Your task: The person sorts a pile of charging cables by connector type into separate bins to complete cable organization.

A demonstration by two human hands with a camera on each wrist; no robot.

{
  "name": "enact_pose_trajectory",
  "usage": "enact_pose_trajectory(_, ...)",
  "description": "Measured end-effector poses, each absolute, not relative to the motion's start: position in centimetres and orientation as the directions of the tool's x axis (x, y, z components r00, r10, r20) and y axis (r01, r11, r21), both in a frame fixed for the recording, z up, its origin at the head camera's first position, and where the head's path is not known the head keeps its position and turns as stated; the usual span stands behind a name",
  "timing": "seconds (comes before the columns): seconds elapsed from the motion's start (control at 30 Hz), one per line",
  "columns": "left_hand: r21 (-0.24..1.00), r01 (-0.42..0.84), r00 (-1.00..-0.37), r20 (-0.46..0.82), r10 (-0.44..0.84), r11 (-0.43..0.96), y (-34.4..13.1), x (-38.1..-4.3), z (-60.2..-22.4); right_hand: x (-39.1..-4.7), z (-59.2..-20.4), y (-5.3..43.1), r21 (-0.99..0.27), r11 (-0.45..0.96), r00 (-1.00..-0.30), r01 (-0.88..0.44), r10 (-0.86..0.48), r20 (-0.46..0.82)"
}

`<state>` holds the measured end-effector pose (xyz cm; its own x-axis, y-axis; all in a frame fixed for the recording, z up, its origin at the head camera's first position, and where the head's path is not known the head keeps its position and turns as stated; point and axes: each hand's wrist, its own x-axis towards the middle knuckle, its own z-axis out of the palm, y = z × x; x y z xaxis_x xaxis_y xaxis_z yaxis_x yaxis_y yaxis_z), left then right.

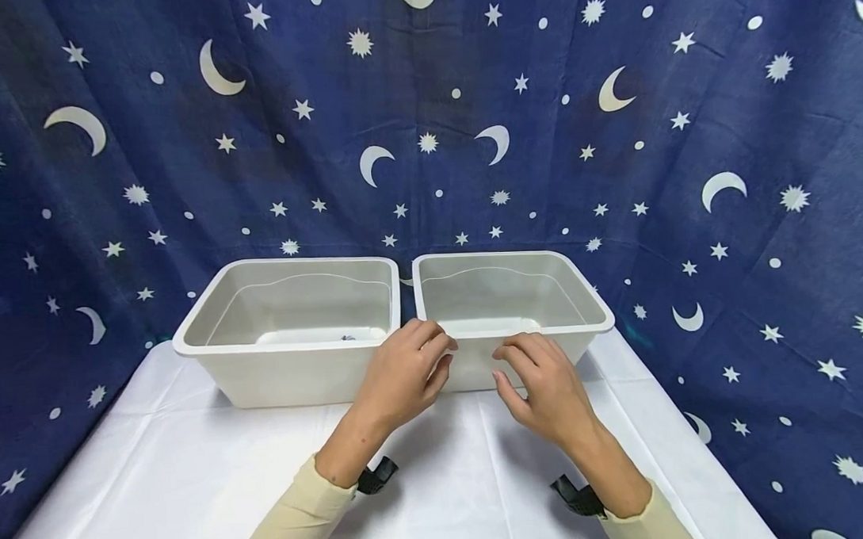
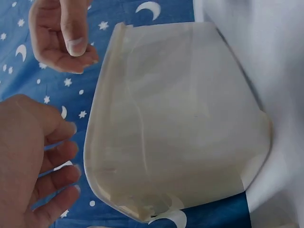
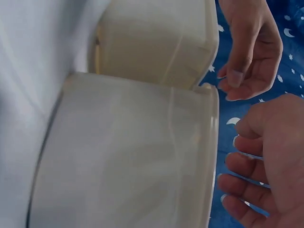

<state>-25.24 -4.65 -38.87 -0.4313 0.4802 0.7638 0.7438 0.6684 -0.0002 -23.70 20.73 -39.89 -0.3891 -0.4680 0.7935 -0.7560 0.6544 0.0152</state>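
Note:
Two pale grey plastic bins stand side by side, a left bin (image 1: 285,378) and a right bin (image 1: 471,367). My left hand (image 1: 406,369) hovers in front of the gap between them, fingers loosely bent and holding nothing. In front of the right bin's near wall is my right hand (image 1: 549,380), relaxed and with nothing in it. A short space separates the two hands. A small dark blue item (image 1: 348,337) lies on the floor of the left bin, partly cut off by the near rim. In the right wrist view, the right hand's fingers (image 3: 244,190) are loosely spread beside a bin's rim.
A white cloth (image 1: 189,468) covers the table under the bins. Behind and along the sides hangs a dark blue curtain (image 1: 457,197) with moons and stars. A black strap mount (image 1: 374,475) sits on the left wrist, and a similar mount (image 1: 578,498) on the right.

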Motion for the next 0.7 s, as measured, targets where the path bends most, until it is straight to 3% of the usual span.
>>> enact_pose_trajectory(0.27,0.016,0.758,-0.417,0.780,0.466,0.652,-5.7,-23.5,-39.9,-22.8,-41.4,22.8,-0.004,0.666,-0.441,-0.746,-0.490,0.752)
enact_pose_trajectory(0.47,0.053,0.735,-0.491,0.728,0.478,0.676,-7.9,-22.0,-41.2,-22.3,-42.4,25.2,-0.040,0.712,-0.516,-0.701,-0.467,0.718)
enact_pose_trajectory(0.7,0.099,0.661,-0.579,0.699,0.421,0.744,-12.2,-21.1,-42.2,-22.6,-43.7,28.5,-0.005,0.757,-0.530,-0.653,-0.452,0.717)
